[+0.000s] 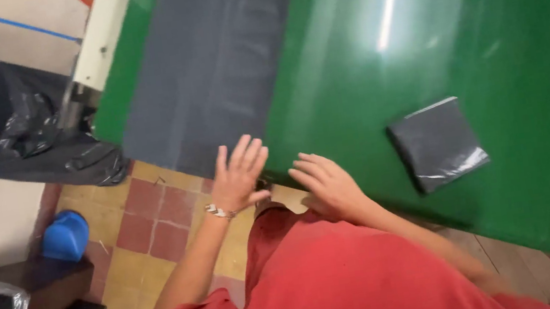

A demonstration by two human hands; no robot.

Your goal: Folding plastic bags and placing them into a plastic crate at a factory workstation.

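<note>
I see the green counter [460, 42] filling most of my view, and I place everything against it. A long dark grey plastic sheet [212, 63] lies flat along the counter's left part, running down to its near edge. My left hand [238, 175] is at that near edge, fingers spread and open, hovering at or just touching the sheet's end; I cannot tell if it presses down. A beaded bracelet [220, 212] sits on that wrist. My right hand [328, 184] is just beside it, on the counter's near edge, fingers loosely extended, holding nothing. A folded dark grey bag [438, 144] rests further right on the counter, well apart from both hands. Off the counter's left side, crumpled black plastic [30, 124] lies on the floor, with a blue object [66, 236] on the tiled floor [149, 229] nearer me.
</note>
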